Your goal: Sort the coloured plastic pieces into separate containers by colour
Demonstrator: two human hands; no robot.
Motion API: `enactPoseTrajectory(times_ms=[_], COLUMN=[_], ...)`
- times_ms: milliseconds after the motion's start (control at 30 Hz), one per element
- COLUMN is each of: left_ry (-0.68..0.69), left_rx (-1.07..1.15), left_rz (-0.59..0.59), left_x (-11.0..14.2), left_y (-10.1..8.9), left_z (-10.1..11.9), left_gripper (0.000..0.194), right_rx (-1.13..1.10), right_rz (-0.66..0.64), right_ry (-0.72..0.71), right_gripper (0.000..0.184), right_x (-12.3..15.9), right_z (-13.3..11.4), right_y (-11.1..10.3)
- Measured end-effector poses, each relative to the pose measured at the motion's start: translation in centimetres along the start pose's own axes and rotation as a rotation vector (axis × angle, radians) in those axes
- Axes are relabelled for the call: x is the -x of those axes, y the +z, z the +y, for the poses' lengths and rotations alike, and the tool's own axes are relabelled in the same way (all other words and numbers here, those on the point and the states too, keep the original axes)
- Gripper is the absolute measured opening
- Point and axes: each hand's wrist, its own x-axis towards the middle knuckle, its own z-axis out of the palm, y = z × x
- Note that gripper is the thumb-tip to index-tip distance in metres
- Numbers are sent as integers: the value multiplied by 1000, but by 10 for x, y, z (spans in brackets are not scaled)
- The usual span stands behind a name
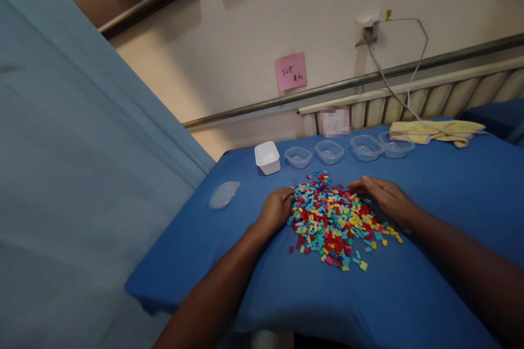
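Note:
A loose pile of small plastic building bricks (327, 212) in red, yellow, blue, green and pink lies on the blue-covered table (213, 245). My left hand (278, 207) rests against the left side of the pile, cupped, with its fingers bent and partly hidden. On the opposite side, my right hand (382, 196) is open, its palm turned inward and its fingers reaching to the upper right edge of the bricks. Neither hand visibly grips a brick. A few bricks are scattered at the front and right of the pile.
Behind the pile stand a white tub (268, 158) and several clear plastic containers (329, 152). A clear lid (224, 195) lies at left. At back right is a yellow cloth (436, 132), with a cable (388, 82) trailing down from the wall socket. A blue curtain (82, 147) hangs left.

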Motion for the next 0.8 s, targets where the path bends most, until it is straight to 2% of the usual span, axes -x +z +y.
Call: enactPoseTrajectory(times_ms=[67,133,233,300,400,500,600,700,800], left_ry=[30,-36,-161,-172,-177,-197,-110,-68,1], left_rx=[202,357,556,638,562,435,424,466,549], left_rz=[25,19,-37,-41,35,15,-9,118,231], left_x=[5,6,5,6,8,12,10,1,-11], left_y=[10,13,7,-1,-7,2,22,44,55], left_z=[22,33,33,27,22,33,61,90,108], left_gripper=[33,36,43,50,61,73,77,68,59], right_rx=[-12,-1,122,249,408,492,496,444,321], right_rz=[-10,-10,3,-5,-48,-2,94,173,274], right_ry=[-9,-18,-72,-130,-176,-171,-192,-217,-176], right_gripper=[73,76,74,68,66,74,74,67,62], right_x=[-1,-2,3,13,34,49,50,40,25], right_z=[1,2,2,2,2,4,5,3,-1], right_y=[-1,-5,-15,-21,-18,3,36,66,85])
